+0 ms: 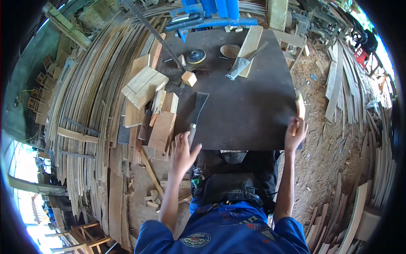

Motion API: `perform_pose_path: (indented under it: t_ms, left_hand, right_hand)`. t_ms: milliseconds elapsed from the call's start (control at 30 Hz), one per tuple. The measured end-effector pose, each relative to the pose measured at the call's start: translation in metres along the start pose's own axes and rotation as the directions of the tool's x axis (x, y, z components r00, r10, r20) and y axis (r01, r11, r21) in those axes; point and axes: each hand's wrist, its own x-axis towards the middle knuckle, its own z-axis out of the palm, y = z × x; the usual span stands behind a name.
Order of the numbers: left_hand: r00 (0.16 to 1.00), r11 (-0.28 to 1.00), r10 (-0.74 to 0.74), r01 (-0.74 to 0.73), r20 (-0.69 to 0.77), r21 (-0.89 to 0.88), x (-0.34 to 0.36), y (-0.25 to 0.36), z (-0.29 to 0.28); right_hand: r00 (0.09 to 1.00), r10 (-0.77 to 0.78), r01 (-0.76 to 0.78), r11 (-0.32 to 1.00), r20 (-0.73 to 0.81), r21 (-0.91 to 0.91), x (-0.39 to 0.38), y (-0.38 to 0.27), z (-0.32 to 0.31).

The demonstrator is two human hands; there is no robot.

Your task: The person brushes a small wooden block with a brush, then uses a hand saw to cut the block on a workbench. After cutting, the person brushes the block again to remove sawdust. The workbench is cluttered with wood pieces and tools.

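Nearest us, our blue shirt (228,233) fills the lower edge. Our left hand (183,152) hovers with fingers spread apart beside the handle of a broad-bladed chisel (195,114) lying at the near edge of the dark surface (249,106). Our right hand (294,133) is closed around a small wood piece (300,108) at the surface's right edge. Loose wood blocks (146,86) sit stacked at the surface's left.

Bright daylight, sharp centre, fisheye bending and dark rim

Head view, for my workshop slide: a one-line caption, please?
Left hand reaches for a cleaver; right hand holds a wood piece at the dark table.
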Motion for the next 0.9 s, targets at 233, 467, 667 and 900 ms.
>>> perform_pose_path:
  t_ms: [233,467,667,900]
  left_hand:
    - [0.956,0.939,-0.287,0.294,0.065,-0.177,-0.018,-0.013,0.028]
    - [0.943,0.907,-0.333,0.322,0.004,-0.271,-0.017,-0.006,0.031]
    - [0.942,0.896,-0.327,0.283,-0.078,-0.342,0.002,0.002,0.039]
    - [0.933,0.585,-0.360,0.248,0.027,-0.772,0.111,0.012,0.092]
  right_hand:
    - [0.662,-0.390,-0.095,0.804,0.640,0.587,-0.048,-0.093,-0.009]
    - [0.967,0.240,-0.246,0.966,-0.085,-0.077,-0.029,-0.040,-0.081]
    - [0.947,0.249,-0.281,0.949,-0.201,-0.146,-0.028,-0.046,-0.116]
    - [0.660,-0.298,-0.152,0.846,0.690,0.511,-0.061,-0.117,-0.047]
